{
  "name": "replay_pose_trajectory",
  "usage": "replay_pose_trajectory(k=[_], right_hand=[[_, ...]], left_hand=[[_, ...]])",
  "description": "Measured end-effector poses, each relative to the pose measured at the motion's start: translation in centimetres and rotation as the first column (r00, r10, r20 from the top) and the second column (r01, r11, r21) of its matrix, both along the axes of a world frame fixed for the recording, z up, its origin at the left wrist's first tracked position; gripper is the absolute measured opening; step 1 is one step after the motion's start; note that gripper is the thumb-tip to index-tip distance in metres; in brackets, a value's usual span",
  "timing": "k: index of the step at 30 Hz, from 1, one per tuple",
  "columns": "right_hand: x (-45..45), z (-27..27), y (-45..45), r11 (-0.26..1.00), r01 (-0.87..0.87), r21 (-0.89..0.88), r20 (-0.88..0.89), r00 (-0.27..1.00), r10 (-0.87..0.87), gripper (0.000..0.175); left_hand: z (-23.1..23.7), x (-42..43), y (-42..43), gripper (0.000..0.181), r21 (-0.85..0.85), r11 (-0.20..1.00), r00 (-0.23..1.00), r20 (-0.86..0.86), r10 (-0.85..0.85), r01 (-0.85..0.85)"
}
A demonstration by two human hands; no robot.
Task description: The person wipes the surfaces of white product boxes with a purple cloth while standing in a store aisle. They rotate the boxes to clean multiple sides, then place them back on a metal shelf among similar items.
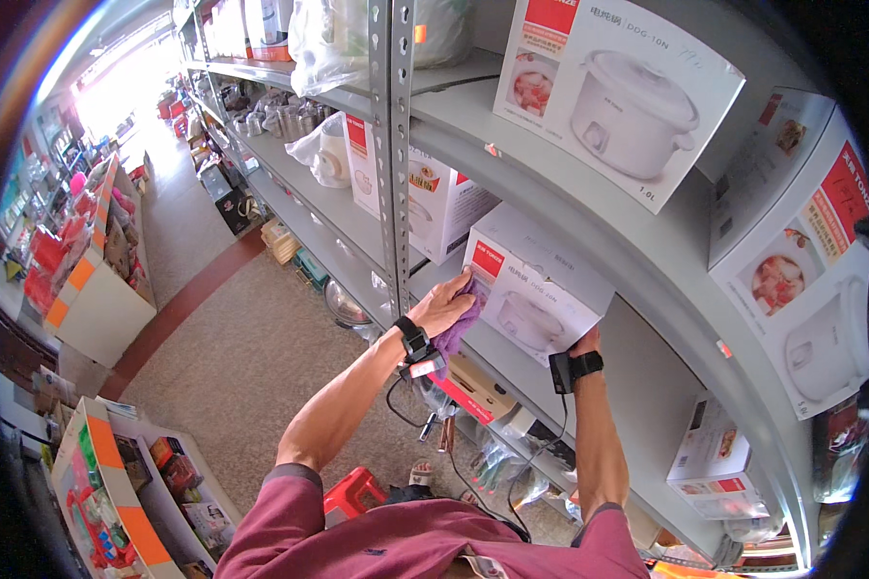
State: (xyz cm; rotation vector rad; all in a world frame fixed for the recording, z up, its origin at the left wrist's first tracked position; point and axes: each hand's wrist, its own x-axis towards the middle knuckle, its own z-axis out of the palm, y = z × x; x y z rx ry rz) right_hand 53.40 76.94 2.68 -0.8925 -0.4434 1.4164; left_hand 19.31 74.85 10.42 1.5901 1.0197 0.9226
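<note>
A white and red Tonze electric stew pot carton (525, 297) rests tilted at the front of a middle metal shelf, its printed face towards me. My left hand (442, 302) is at the carton's left end and holds a bunched purple cloth (455, 329) against it. At the right end, my right hand (588, 341) grips the lower corner; its fingers are mostly hidden behind the cardboard. Both wrists carry black straps with small devices and cables.
A perforated steel post (391, 145) stands just left of the carton. Another carton (442, 206) sits behind it, and larger cartons (615, 94) fill the shelf above. Below are bagged goods (500, 463). A red plastic stool (355, 492) is by my feet; display bins (108, 289) line the aisle's left.
</note>
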Motion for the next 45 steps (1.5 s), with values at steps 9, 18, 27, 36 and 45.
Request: replay_pose_trajectory(k=[9, 18, 27, 36, 45], right_hand=[[-1.6, 0.6, -5.5, 0.982, 0.066, -0.180, 0.299, 0.954, -0.009, 0.070], [-4.0, 0.5, -7.1, 0.994, -0.097, 0.057, 0.429, 0.901, 0.063, 0.064], [-4.0, 0.8, -6.6, 0.996, -0.083, 0.029, 0.252, 0.965, 0.073, 0.068], [-3.6, 2.4, -8.1, 0.985, -0.050, -0.164, 0.295, 0.950, 0.097, 0.079], [-4.3, 3.8, -10.6, 0.968, -0.219, 0.122, 0.742, 0.668, 0.058, 0.104]], left_hand=[[-1.7, -0.5, 2.4, 0.066, 0.190, 0.972, 0.978, -0.128, 0.167, -0.141], [0.1, -1.8, 3.6, 0.063, -0.014, 1.000, 0.995, -0.096, -0.003, 0.001], [0.5, -1.1, 1.8, 0.064, -0.001, 0.999, 0.998, 0.010, 0.054, -0.054], [-1.7, -0.7, -1.0, 0.076, 0.012, 1.000, 0.981, -0.193, 0.030, -0.028], [-6.8, -2.1, -7.1, 0.042, -0.038, 0.998, 0.997, -0.056, -0.057, 0.055]])
